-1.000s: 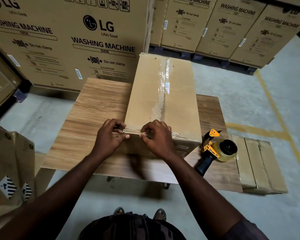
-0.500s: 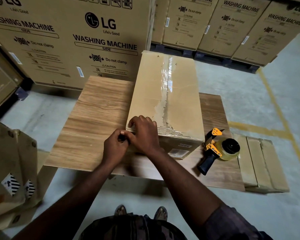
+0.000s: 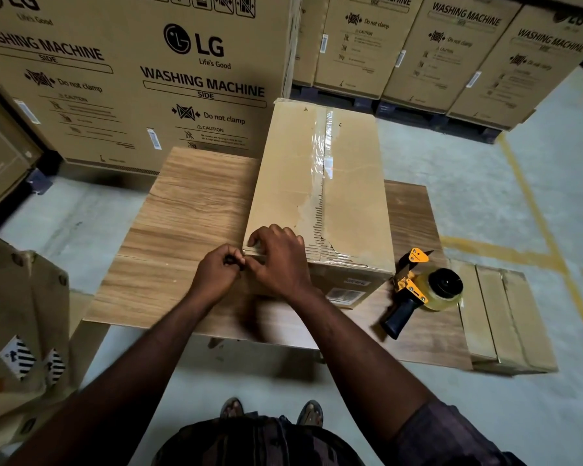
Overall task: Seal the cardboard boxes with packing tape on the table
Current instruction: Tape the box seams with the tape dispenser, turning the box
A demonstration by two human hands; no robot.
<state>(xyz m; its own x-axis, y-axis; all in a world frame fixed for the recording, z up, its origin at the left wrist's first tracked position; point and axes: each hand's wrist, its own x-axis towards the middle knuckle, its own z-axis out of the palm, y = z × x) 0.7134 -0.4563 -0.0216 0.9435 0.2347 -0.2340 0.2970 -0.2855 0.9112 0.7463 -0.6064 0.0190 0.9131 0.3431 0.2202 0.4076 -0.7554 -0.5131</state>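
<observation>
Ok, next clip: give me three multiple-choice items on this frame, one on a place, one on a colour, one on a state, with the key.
1. Where does the tape dispenser lie?
A. On the table, right of the box
B. On top of the box
C. In the right hand

2. What colour is the dispenser's handle?
A. Red
B. Black
C. White

3. What is the state of the top seam of the cardboard box?
A. Flaps standing open
B. Closed, untaped
C. Closed, clear tape along it

Key: 1 A, it rests on the wooden table beside the box; 2 B, the grip is black under a yellow frame; 3 C, shiny tape runs along the seam, while the left hand and right hand work at the box's near left corner.
</observation>
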